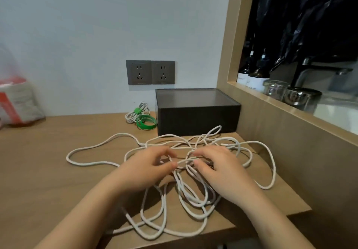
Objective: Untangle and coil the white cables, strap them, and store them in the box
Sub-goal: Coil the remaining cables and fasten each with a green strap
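A tangle of white cables (186, 196) sprawls over the wooden desk (48, 151), with loops reaching left, right and over the front edge. My left hand (147, 163) pinches a strand at the knot in the middle. My right hand (217, 167) grips neighbouring strands just to the right of it. Behind the tangle stands the dark box (197, 111) with its lid on. To the box's left lies a coiled white cable (135, 113) bound with a green strap, and beside it loose green straps (146, 122).
Two grey wall sockets (150, 72) sit above the box. A plastic bag (15, 101) with red print leans at the far left. A wooden partition (271, 132) on the right frames a ledge with bottles (257, 74) and glass jars (290, 93).
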The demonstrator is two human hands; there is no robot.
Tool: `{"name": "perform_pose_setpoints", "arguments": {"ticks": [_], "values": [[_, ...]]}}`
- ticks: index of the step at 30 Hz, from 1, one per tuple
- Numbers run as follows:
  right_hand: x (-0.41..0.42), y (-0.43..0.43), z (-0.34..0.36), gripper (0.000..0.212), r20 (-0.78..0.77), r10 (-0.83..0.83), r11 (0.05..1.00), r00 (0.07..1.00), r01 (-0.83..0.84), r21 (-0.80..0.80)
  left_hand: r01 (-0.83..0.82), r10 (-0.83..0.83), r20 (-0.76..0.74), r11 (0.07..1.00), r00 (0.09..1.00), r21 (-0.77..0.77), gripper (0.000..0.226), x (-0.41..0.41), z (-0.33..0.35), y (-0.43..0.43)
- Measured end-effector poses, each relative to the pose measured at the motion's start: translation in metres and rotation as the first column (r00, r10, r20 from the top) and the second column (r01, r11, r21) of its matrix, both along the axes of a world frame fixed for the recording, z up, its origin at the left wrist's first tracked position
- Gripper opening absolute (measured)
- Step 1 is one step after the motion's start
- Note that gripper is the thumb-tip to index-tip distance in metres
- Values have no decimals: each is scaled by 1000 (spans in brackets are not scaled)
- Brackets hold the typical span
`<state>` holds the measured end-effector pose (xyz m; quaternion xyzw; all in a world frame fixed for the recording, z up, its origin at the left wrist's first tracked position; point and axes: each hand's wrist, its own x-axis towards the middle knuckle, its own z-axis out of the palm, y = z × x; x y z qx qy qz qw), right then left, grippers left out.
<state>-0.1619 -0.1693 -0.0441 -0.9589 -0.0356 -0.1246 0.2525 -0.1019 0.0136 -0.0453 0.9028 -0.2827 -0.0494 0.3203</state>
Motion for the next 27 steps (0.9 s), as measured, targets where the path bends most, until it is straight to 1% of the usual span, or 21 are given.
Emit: {"name": "perform_pose_setpoints", "arguments": {"ticks": [1,3,4,6,7,8,9,10,11,12,13,16,19,20,21,22,24,25,27], "values": [[-7,-4,-2,26,15,2,1000,1000,-2,23,23,-23,-9,999,1000,37,19,-6,-3,-1],[-18,-11,-7,22,52,-17,997,999,13,74,22,-24,35,998,999,57,23,-14,-11,0],[-22,-12,-10,20,85,-34,995,996,26,101,4,-7,81,999,997,35,22,-17,-15,0],[-28,-6,-12,18,208,-64,988,976,32,154,-51,55,152,998,987,-33,24,-18,-22,0],[-30,1,-10,19,255,-33,988,966,-7,155,-83,92,160,995,983,-57,27,-17,-25,0],[-31,10,-6,23,269,55,989,962,-91,121,-106,116,168,992,979,-68,30,-16,-26,0],[-31,20,-4,29,242,182,977,953,-203,63,-110,118,186,993,976,-52,31,-13,-28,0],[-30,29,-3,33,175,289,956,941,-293,0,-99,98,210,995,973,-9,31,-12,-29,0],[-27,34,-3,33,90,335,942,938,-331,-60,-86,75,236,996,969,38,31,-10,-29,1],[-23,35,-6,31,25,318,943,948,-314,-115,-84,65,261,994,963,63,29,-8,-30,3],[-20,33,-9,29,4,262,955,965,-259,-147,-99,78,278,993,957,63,26,-6,-30,5],[-15,16,-22,29,47,35,992,998,-29,-124,-218,181,347,974,920,69,16,-4,-30,7],[-11,4,-29,29,75,-131,982,989,140,-130,-264,222,376,962,899,63,8,-7,-29,6],[-10,3,-30,28,83,-169,975,982,179,-131,-262,221,368,963,903,65,5,-9,-28,6],[-9,3,-31,27,87,-193,971,977,203,-126,-249,219,327,967,919,51,6,-10,-27,6],[-8,3,-31,26,87,-202,970,975,212,-120,-236,226,253,972,941,7,12,-11,-26,6],[-8,3,-32,23,93,-197,973,976,206,-103,-252,266,84,957,960,-144,27,-11,-22,7],[-8,2,-32,22,99,-193,975,976,202,-91,-277,292,64,945,954,-174,30,-10,-21,10],[-8,2,-31,22,97,-191,977,977,198,-74,-289,295,112,955,949,-71,25,-5,-18,16]]}}
